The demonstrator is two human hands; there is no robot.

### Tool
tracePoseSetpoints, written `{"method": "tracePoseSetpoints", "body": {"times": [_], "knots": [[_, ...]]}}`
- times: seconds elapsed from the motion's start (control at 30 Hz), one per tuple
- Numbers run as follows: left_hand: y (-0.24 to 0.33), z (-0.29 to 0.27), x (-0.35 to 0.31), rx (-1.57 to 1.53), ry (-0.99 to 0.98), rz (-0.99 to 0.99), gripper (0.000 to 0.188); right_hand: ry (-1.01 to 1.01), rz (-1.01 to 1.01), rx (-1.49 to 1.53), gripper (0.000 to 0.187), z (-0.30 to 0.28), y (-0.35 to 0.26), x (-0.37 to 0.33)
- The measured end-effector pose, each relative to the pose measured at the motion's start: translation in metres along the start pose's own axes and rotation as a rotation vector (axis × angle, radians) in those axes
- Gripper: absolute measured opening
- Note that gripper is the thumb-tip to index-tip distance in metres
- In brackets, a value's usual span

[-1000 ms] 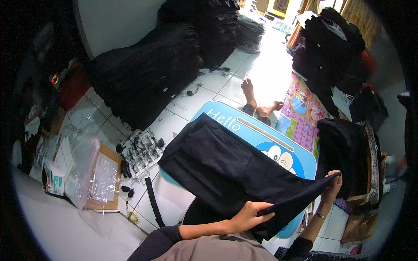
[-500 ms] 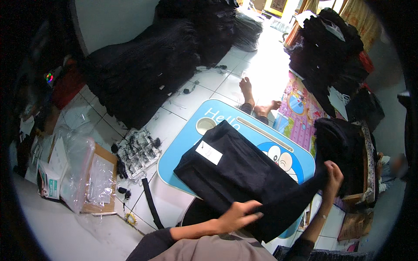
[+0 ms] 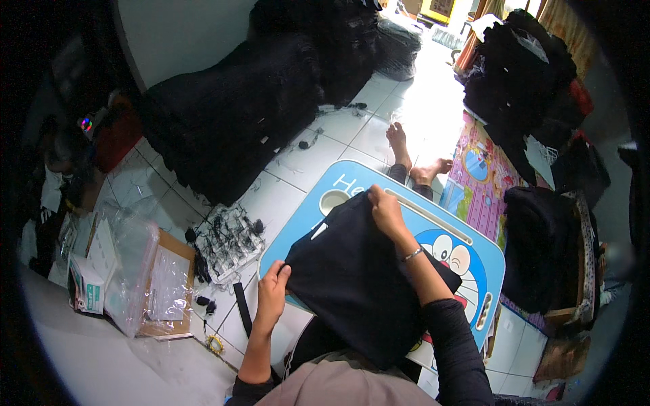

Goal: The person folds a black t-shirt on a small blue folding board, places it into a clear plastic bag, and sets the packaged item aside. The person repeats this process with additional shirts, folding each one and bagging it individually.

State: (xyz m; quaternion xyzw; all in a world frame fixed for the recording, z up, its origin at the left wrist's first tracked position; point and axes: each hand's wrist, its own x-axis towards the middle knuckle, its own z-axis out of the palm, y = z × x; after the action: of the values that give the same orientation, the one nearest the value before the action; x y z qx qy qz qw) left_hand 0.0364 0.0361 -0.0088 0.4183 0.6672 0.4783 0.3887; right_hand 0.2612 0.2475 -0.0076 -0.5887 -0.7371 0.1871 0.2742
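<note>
A piece of black cloth (image 3: 355, 277) lies over a low blue lap table (image 3: 288, 254) and hangs over its near edge toward my lap. At the cloth's left edge my left hand (image 3: 272, 292) grips it, thumb on top. Farther forward, my right hand (image 3: 386, 214) pinches the cloth's far edge, raising it slightly. Between the hands a white paper tag (image 3: 320, 231) shows only as a narrow sliver, the rest covered by cloth. A cartoon cat face (image 3: 452, 256) on the tabletop is partly hidden by my right forearm.
Large black cloth piles (image 3: 230, 108) stand at the far left, with another heap (image 3: 518, 81) at the far right. Left of the table are a thread-strewn white rack (image 3: 229, 247) and a cardboard box with plastic bags (image 3: 177, 271). Another person's feet (image 3: 399, 145) rest beyond the table.
My right hand has swung from the right side to the far left, carrying the cloth's edge over the tag. My left hand has moved left and now grips the left edge.
</note>
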Motion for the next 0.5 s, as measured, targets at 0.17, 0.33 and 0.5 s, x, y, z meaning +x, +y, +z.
{"method": "tracePoseSetpoints", "body": {"times": [0.17,0.33,0.5], "knots": [[0.008,-0.013,0.019,0.228,-0.023,0.023,0.03,-0.006,0.013,-0.226,0.018,0.006,-0.014,0.012],[0.006,-0.026,0.024,0.152,0.053,0.047,0.026,0.249,-0.001,-0.295,0.037,0.026,-0.014,0.014],[-0.001,-0.035,0.023,0.1,-0.043,0.084,0.028,0.465,-0.214,-0.338,0.056,0.031,-0.008,0.001]]}}
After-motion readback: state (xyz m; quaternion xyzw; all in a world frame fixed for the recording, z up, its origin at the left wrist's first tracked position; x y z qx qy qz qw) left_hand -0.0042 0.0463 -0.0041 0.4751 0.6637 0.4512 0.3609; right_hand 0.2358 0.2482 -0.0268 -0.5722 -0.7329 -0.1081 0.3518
